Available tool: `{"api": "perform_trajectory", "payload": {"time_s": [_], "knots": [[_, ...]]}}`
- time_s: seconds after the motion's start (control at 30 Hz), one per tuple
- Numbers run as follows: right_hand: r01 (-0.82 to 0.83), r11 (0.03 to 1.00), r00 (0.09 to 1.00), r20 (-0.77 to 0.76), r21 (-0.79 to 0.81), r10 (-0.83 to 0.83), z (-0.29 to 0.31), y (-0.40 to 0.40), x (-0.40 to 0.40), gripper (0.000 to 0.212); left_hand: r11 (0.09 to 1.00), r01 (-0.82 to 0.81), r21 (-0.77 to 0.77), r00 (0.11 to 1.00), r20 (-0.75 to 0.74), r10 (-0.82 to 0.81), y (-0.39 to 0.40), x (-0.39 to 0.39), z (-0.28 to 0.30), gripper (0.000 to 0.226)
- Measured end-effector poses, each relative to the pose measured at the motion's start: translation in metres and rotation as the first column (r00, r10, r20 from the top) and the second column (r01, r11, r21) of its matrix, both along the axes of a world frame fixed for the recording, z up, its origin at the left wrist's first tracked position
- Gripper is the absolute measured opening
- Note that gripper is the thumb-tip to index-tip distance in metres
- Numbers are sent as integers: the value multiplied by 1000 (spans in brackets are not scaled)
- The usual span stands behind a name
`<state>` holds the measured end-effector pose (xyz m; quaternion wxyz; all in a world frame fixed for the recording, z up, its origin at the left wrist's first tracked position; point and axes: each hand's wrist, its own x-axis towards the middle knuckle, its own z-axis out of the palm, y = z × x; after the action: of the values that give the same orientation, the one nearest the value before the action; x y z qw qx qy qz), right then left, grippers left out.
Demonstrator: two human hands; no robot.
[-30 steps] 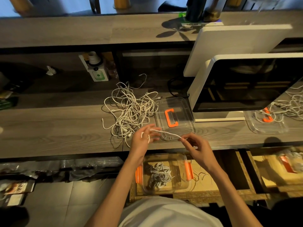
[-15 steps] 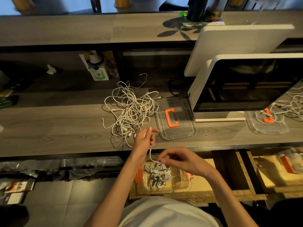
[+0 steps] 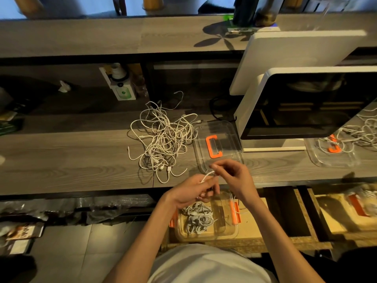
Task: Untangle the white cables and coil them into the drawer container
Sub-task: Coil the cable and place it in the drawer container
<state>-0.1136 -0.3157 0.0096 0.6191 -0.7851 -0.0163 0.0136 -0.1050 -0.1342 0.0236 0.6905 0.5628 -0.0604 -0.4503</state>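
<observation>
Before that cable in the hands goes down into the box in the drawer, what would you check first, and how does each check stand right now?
1. Cable held by both hands: ok. The left hand and right hand both pinch the white cable.
2. Cable fully coiled: cannot tell, the fingers hide most of it.
3. Cable free of the tangled pile on the counter: cannot tell, though no strand visibly links them.
4. Container in the drawer open: ok, its lid with the orange handle lies on the counter.
5. Room in the container: ok, coiled cables fill only its left part.
</observation>
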Motion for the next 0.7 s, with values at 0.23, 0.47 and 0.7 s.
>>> {"api": "perform_trajectory", "payload": {"time_s": [0.23,0.47,0.7], "knots": [[17,970,999,-44,-243,-28,-7,-27,-11,8,880,-455,134,884,185,429,11,10,-12,39],[-9,979,999,-45,-206,0,-16,-38,-25,14,686,-714,137,694,263,670,20,19,-15,28],[-67,965,994,-104,-253,42,-27,-25,-34,14,633,-767,109,634,287,718,23,20,-19,30]]}}
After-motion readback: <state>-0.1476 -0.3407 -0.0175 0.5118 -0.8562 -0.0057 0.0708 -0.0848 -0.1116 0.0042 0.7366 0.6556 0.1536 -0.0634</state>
